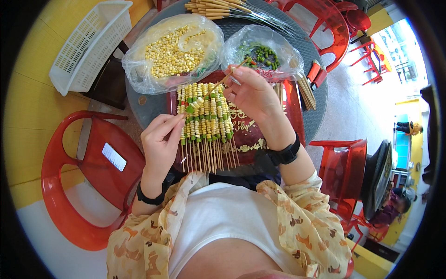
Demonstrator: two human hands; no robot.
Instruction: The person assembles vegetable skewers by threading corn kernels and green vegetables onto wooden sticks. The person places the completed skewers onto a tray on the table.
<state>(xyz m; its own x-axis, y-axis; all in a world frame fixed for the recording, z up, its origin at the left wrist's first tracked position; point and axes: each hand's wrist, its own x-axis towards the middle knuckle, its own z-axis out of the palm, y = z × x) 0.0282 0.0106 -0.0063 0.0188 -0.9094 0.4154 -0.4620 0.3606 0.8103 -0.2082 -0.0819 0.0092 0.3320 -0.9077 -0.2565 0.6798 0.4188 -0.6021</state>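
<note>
A wooden skewer slants upward between my two hands above the tray. My left hand pinches its lower end, just below a green vegetable piece and a short row of corn kernels. Near the skewer's upper end are the thumb and fingers of my right hand, closed around it; a small pale bit shows under those fingers, too small to name. Beneath, finished-looking rows of corn and green pieces on skewers lie side by side on a red patterned tray, bare stick ends towards me.
A plastic bag of corn kernels and a bag of green pieces stand at the tray's far side. Metal skewers with wooden handles, loose sticks and red-handled tools share the round table. A phone lies on a red chair.
</note>
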